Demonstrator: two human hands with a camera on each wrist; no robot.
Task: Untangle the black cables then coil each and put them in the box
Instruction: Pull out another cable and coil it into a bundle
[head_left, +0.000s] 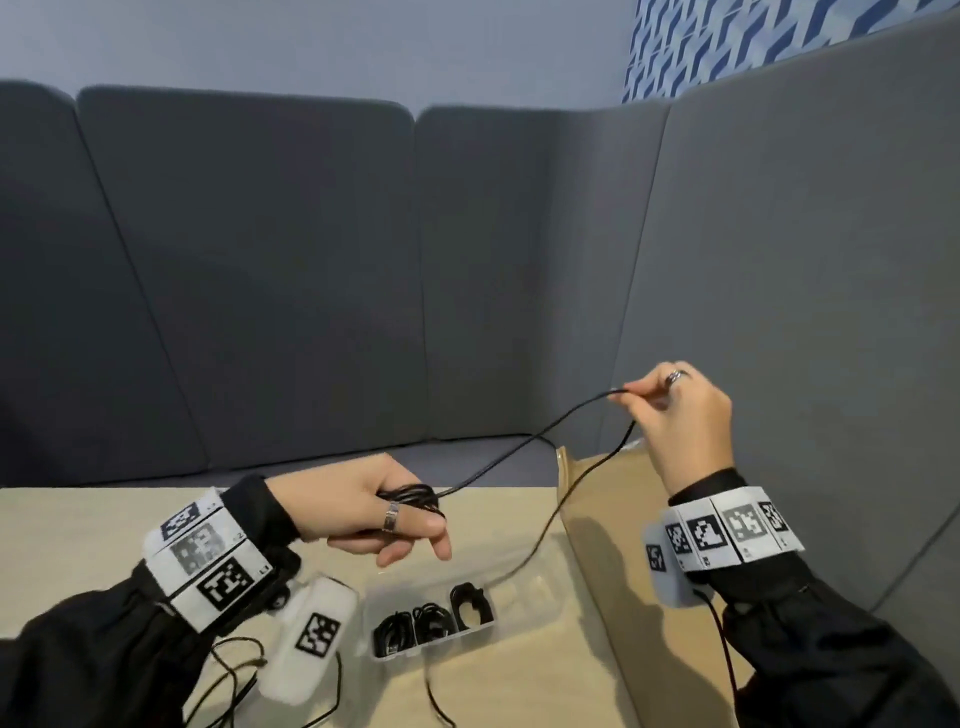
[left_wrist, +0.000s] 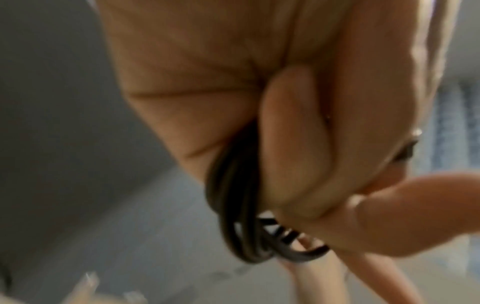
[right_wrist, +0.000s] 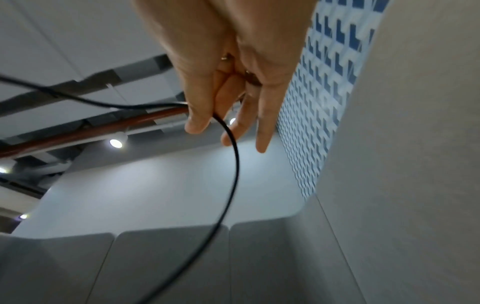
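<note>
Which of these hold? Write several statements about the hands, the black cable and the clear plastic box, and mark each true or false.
1. The left hand holds several wound loops of thin black cable. True.
2. The right hand rests flat on the table. False: it is raised, pinching the cable.
3. The clear plastic compartment box already holds coiled black cables. True.
4. The cable hangs slack between the hands, touching the beige table. False: it spans the gap in the air.
5. The brown cardboard box sits at the right of the table. True.
</note>
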